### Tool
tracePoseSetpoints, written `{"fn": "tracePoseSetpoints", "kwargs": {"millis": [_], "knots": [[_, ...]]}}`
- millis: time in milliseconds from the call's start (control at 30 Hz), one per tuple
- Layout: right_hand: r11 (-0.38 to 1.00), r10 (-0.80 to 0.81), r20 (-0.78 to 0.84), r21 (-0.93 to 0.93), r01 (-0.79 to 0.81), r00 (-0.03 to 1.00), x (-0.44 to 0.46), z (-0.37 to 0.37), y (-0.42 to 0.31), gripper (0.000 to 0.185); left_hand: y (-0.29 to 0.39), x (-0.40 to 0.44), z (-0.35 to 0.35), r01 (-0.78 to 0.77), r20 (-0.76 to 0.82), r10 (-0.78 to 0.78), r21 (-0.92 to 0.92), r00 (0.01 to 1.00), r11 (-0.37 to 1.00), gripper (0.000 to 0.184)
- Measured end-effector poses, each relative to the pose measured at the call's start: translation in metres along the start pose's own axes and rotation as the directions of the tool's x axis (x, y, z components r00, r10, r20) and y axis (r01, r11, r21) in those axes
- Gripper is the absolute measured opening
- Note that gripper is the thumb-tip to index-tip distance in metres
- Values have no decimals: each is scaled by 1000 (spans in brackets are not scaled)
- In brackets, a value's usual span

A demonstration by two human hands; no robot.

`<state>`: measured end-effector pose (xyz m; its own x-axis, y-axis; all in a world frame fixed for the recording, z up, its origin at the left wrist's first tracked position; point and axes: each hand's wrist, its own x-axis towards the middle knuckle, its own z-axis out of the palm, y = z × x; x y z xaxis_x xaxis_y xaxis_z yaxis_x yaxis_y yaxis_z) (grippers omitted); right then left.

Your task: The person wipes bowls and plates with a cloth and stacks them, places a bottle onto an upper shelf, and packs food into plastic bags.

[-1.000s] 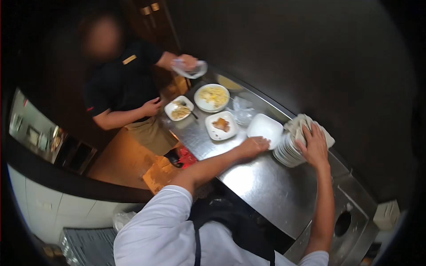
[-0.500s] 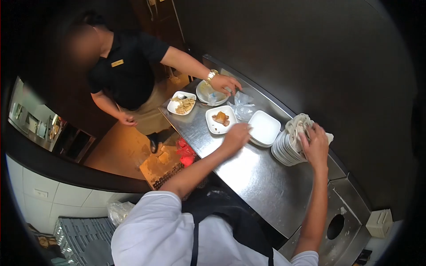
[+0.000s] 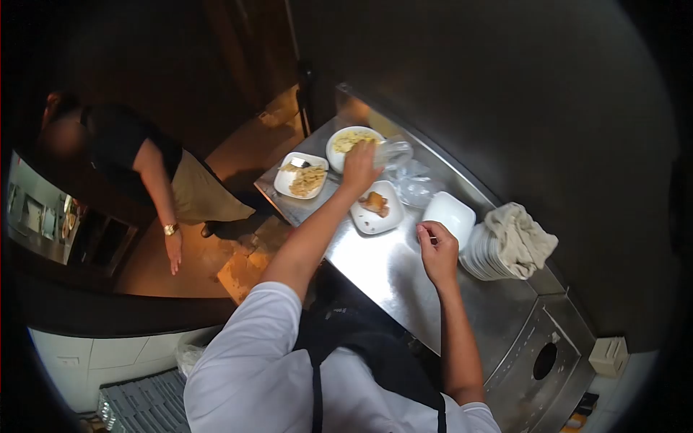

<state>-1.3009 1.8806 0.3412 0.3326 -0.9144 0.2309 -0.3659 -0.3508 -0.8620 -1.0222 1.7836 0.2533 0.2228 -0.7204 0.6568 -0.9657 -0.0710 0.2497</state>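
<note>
The work looks partway along: round plates [image 3: 480,261] stand stacked at the right with a cloth [image 3: 521,238] on top, and a square white dish [image 3: 453,211] sits just left of them. Food still lies in the bowl [image 3: 334,160] at the far left, on the pasta dish [image 3: 284,184] nearer and to its left, and on the meat dish [image 3: 368,227] between, so those seem not yet dealt with.

The left hand [image 3: 361,167] reaches over the bowl's right side, fingers stretched forward, close to the clear plastic bag [image 3: 415,186]; blur hides whether it pinches the plastic. The right hand [image 3: 442,256] is loosely curled, thumb near forefinger, at the near edge of the square white dish; I cannot tell if anything is between them.

Half a second ago the right hand was on the cloth, the left was between the two nearer dishes, and the co-worker [image 3: 195,187] reached over the tabletop [image 3: 375,267]; now that person stands farther left, arm lowered
</note>
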Motion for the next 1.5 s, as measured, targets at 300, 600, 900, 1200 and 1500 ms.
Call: {"fn": "tracePoseSetpoints", "kwargs": {"millis": [300, 600, 900, 1200, 1500], "knots": [[968, -21, 167, -241, 62, 986, 16, 166, -10, 14, -124, 50, -109, 412, -71, -495, -458, 866, 788, 13], [352, -336, 527, -698, 623, 780, 134, 298, 17, 16, -330, -115, -246, 759, 0, -843, -435, 538, 485, 39], [780, 16, 314, -598, 185, 949, 130, 288, -23, 14, -260, -139, -132, 773, 355, -687, -321, 634, 547, 57], [832, 539, 211, -280, -478, 815, 89, 315, 1, 45, -244, -122, -97, 652, 514, -496, -179, 700, 737, 40], [902, 431, 108, -31, -430, 896, 51, 291, 29, 45, -217, -134, -131, 800, 718, -354, -553, 599, 232, 28]]}}
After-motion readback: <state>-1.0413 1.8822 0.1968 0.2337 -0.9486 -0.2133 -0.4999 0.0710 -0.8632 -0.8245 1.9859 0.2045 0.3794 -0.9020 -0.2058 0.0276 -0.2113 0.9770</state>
